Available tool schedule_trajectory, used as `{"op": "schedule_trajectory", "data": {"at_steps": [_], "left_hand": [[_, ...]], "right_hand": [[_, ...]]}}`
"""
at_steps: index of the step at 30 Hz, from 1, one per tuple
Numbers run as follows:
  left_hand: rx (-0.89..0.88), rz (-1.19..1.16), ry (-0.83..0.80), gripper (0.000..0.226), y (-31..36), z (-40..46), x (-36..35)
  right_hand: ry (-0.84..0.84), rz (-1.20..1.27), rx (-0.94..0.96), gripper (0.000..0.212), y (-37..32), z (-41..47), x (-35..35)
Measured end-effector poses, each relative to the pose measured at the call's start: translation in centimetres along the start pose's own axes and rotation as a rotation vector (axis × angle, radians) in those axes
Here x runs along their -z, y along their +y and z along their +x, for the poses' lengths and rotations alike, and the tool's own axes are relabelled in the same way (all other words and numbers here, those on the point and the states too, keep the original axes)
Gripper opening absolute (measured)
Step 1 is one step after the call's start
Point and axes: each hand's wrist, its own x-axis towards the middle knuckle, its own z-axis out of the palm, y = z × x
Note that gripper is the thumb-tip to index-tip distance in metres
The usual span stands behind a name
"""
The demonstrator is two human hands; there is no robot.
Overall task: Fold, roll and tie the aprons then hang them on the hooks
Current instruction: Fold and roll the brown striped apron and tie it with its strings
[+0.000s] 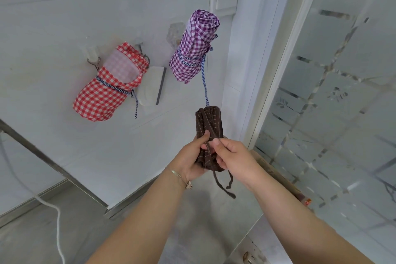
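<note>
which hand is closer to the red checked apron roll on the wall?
Left. The left hand sits below and right of the red checked apron roll; the right hand is farther right, beyond the brown roll.

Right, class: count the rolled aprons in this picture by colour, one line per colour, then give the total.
Red-and-white checked apron, hanging on the wall: 1
Purple-and-white checked apron, hanging on the wall: 1
Dark brown apron, held by the left hand and right hand: 1
Total: 3

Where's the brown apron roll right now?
Head view, lower centre: the brown apron roll is held off the wall by the left hand and right hand, below the hung purple checked apron roll.
</note>
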Motion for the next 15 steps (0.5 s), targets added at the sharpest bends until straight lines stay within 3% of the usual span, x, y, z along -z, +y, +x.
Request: {"op": "schedule_trajectory", "data": {"at_steps": [4, 6, 9, 12, 15], "left_hand": [[-0.001, 0.113, -0.058, 0.048, 0.1, 0.2, 0.3], [-0.049, 0.244, -0.017, 0.036, 0.6, -0.1, 0.0], [-0.082, 0.367, 0.095, 0.011, 1.5, -0.3, 0.2], [-0.111, 0.497, 0.186, 0.004, 2.6, -0.3, 0.9], [-0.201, 0.797, 0.218, 0.009, 3.5, -0.2, 1.1]], "right_hand": [[0.006, 0.036, 0.015, 0.032, -0.2, 0.0, -0.4], [0.004, -0.028, 0.021, 0.029, -0.4, 0.0, 0.1], [0.022, -0.455, 0.086, 0.024, -0.7, -0.3, 1.8], [-0.009, -1.026, 0.167, 0.027, -2.4, -1.1, 3.2], [-0.127, -1.365, 0.296, 0.032, -4.8, -1.9, 3.5]]}}
